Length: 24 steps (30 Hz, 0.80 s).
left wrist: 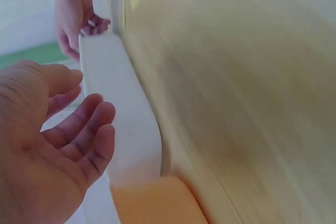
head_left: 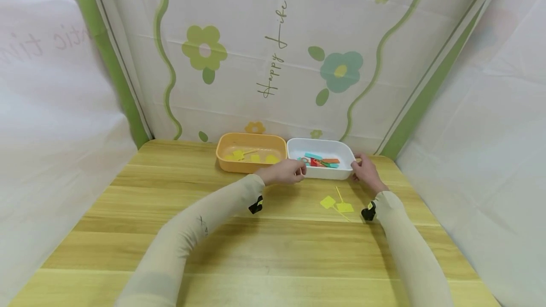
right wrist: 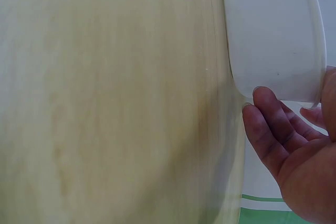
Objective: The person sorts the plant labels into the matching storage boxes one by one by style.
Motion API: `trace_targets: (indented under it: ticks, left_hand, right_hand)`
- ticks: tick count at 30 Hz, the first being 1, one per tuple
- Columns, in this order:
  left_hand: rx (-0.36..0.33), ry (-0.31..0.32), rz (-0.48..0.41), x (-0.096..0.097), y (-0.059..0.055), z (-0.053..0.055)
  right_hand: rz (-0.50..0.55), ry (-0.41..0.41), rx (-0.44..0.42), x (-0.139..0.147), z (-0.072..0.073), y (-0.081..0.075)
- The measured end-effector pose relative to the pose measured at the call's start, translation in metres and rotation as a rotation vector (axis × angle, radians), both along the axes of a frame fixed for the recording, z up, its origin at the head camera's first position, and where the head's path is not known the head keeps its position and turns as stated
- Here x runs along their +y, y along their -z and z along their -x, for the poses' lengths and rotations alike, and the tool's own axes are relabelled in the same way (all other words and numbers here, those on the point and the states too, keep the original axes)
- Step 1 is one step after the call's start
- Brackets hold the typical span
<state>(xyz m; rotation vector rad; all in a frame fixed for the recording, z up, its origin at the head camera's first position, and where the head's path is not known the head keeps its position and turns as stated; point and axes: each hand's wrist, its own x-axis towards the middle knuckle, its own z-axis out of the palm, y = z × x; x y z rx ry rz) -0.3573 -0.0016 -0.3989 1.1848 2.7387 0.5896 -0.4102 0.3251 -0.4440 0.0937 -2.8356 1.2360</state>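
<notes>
A white plastic box [head_left: 328, 173] stands at the back of the table, holding several flat coloured pieces [head_left: 320, 161] in red, orange and teal. My right hand [head_left: 366, 172] grips its right end, with fingers [right wrist: 266, 124] against the outer wall. By the box's front left corner is my left hand [head_left: 283, 172]; its fingers [left wrist: 97, 145] are loosely bent near the front wall, and nothing shows between them and the thumb. An orange box [head_left: 239, 167] touches the white one on the left and contains several yellow pieces [head_left: 239, 155].
Two yellow pieces with thin stems, one a diamond-headed piece [head_left: 327, 202] and one a square-headed piece [head_left: 344, 207], lie on the wooden table [head_left: 264, 255] in front of the white box. A printed curtain [head_left: 256, 108] hangs directly behind the boxes.
</notes>
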Motion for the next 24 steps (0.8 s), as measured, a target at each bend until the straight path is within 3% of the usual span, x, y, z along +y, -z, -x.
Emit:
trace_targets:
  ticks: [9, 16, 24]
  left_hand:
    - [0.041, 0.161, 0.057, 0.033, 0.008, -0.016]
    - [0.056, 0.253, 0.141, 0.060, 0.020, -0.031]
    - [0.121, 0.295, 0.200, 0.082, 0.026, -0.045]
  right_hand:
    - [-0.016, 0.006, -0.010, -0.002, -0.003, -0.001]
    - [-0.011, 0.009, -0.007, -0.003, -0.003, -0.001]
    - [-0.001, 0.015, 0.005, -0.003, -0.003, -0.002]
